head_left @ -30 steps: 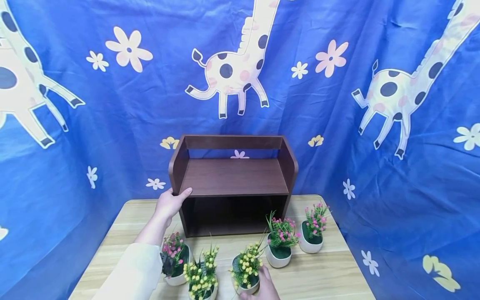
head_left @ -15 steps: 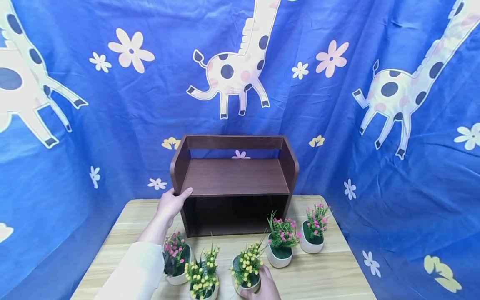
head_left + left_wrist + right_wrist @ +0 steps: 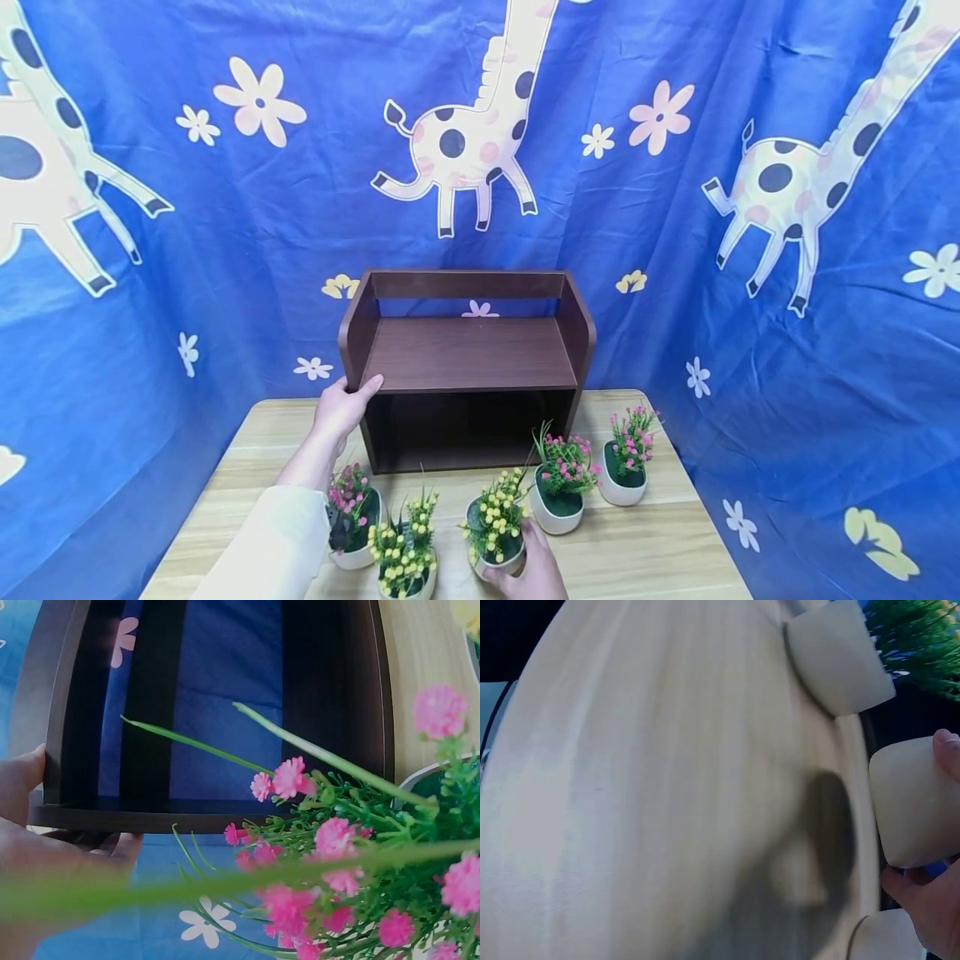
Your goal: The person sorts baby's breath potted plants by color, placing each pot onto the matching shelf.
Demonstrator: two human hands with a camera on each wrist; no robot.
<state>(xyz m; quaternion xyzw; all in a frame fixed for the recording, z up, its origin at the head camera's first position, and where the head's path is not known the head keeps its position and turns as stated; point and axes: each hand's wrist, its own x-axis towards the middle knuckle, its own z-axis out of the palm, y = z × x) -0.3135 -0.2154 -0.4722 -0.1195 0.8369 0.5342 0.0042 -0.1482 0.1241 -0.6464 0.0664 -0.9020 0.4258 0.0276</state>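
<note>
My left hand grips the left side panel of a dark brown two-tier shelf, thumb on the inner side and fingers outside. In the left wrist view the thumb and fingers straddle the panel. My right hand holds a white pot with yellow flowers, front centre, by its sides. In the right wrist view that white pot appears raised, its shadow lying apart on the wood. Thumb and fingers are on opposite sides of it. A second yellow-flowered pot stands to its left.
A pink-flowered pot stands below my left forearm. Two more pink-flowered pots, one nearer and one farther right, stand right of centre on the wooden table. Blue giraffe-print curtain surrounds the back and sides.
My right hand has moved slightly up and forward in the head view, carrying the yellow-flowered pot closer to the pink one on its right. My left hand stays on the shelf's side panel.
</note>
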